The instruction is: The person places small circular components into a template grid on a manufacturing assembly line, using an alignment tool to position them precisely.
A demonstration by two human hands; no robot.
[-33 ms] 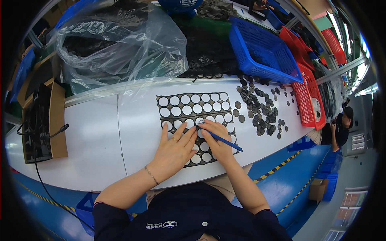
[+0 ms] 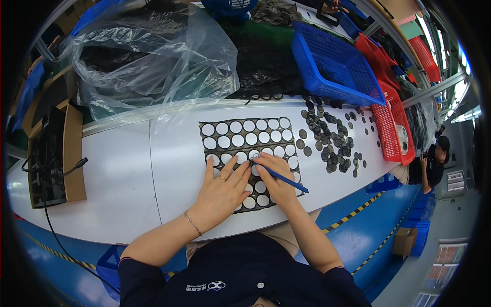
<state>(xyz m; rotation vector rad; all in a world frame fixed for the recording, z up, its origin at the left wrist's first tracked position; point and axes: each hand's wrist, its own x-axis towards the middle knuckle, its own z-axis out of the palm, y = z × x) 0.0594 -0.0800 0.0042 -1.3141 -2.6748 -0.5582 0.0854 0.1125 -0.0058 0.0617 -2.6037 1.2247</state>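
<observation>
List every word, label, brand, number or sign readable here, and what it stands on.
Dark shirt: small white lettering beside a white emblem; I won't copy it out.
Blue object at the top edge: pale marks, too small to read.
White discs: no lettering visible.

Noted free passage across the tabletop (image 2: 117,179) left of the dark sheet (image 2: 231,149), bounded by cardboard box (image 2: 76,176) and, along the far edge, clear bag (image 2: 174,66). Found rightward route pinched by loose black discs (image 2: 335,140) near the sheet, then walled by blue basket (image 2: 337,92) and red basket (image 2: 389,130). Logged left hand (image 2: 220,194), right hand (image 2: 280,192) and blue stick (image 2: 289,181) blocking mid-sheet.
</observation>
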